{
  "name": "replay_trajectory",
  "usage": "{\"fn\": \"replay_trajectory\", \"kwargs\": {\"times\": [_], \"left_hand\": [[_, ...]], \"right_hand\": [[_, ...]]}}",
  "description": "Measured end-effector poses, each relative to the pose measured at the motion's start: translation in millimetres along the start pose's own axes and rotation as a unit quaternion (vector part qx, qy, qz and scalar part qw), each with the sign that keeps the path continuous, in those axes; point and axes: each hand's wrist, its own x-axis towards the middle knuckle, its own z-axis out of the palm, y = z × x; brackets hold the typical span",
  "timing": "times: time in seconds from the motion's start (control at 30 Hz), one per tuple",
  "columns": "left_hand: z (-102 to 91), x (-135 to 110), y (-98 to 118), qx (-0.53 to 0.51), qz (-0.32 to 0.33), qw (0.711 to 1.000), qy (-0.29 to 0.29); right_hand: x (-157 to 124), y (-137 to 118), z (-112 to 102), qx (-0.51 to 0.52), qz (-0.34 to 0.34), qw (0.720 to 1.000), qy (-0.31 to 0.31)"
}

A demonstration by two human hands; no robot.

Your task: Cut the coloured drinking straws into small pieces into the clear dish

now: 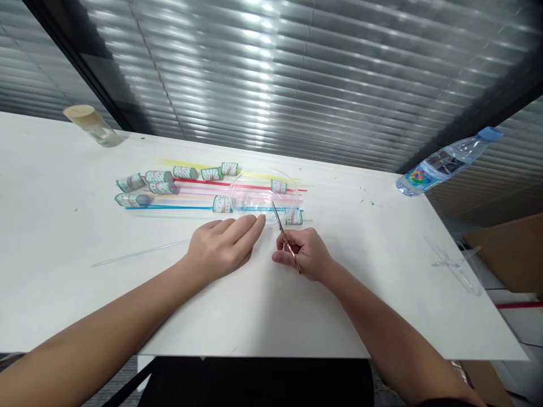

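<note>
My left hand (227, 243) is closed, its fingers pressed together near the front rim of a clear round bowl (232, 195). A thin pale translucent straw (139, 254) runs from the left into this hand; its far end is hidden by the fingers. In my right hand (307, 253) is a pair of scissors (278, 217) with copper-coloured handles. The blades look together and point up and left, over the bowl's front right part. Beneath and behind the bowl lie long thin straws in red, blue (178, 207), pink and yellow (182, 163).
Several small printed rolls (160, 187) lie over the straws. A wooden-lidded jar (95, 127) stands at back left, a water bottle (441, 164) at back right. Clear plastic strips (456, 265) lie near the table's right edge. Tiny blue bits (372, 203) dot the white table (237, 322).
</note>
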Motion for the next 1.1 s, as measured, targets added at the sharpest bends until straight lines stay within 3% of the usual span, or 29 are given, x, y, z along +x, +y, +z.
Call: {"fn": "replay_trajectory", "kwargs": {"times": [0.83, 1.1], "left_hand": [[0.7, -0.8, 0.1, 0.040, -0.050, 0.998, 0.004], [0.7, -2.7, -0.5, 0.034, -0.064, 0.997, -0.008]], "right_hand": [[3.1, -0.6, 0.3, 0.108, 0.020, 0.993, 0.046], [0.0, 2.7, -0.6, 0.085, 0.003, 0.996, 0.014]]}}
